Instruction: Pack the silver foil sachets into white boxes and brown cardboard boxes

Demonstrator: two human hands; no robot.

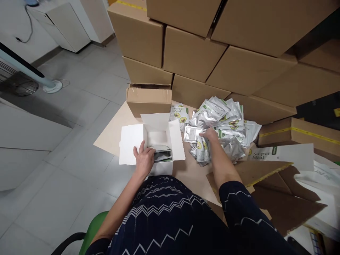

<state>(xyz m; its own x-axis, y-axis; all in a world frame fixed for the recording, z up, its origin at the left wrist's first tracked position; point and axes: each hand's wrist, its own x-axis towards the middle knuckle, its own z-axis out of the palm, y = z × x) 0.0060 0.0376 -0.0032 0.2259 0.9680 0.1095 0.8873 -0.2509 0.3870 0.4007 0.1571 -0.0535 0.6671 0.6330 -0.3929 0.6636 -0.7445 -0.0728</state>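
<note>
- My right hand (210,135) pinches the right-hand end of a silver packet (191,134), which points left from my fingers, at the near left side of the packet pile (228,118).
- My left hand (145,158) is at the left side of the white box (162,169), fingers bent over its edge and reaching the packets inside (162,154); I cannot tell whether they grip anything.
- The white box stands open in front of me on the desk (113,136), with its left flap (130,143), right flap (177,139) and back flap (155,122) folded outward.
- The packets inside lie in the near part of the box, and the bottom shows bare behind them.
- The pile is to the right of the box, a heap of overlapping silver and printed packets; some show avocado halves and green marks.
- A few more printed packets (179,114), lettered "Su per Meal", lie between the pile and a brown carton (148,101) just behind the white box.
- Beyond the desk rises a wall of stacked cartons (195,53).
- At my right is an open carton (281,191), its flaps spread, with a white printed piece (283,154) by it.
- A green chair (92,226) shows at my lower left, on the grey tiled floor (66,141).
</note>
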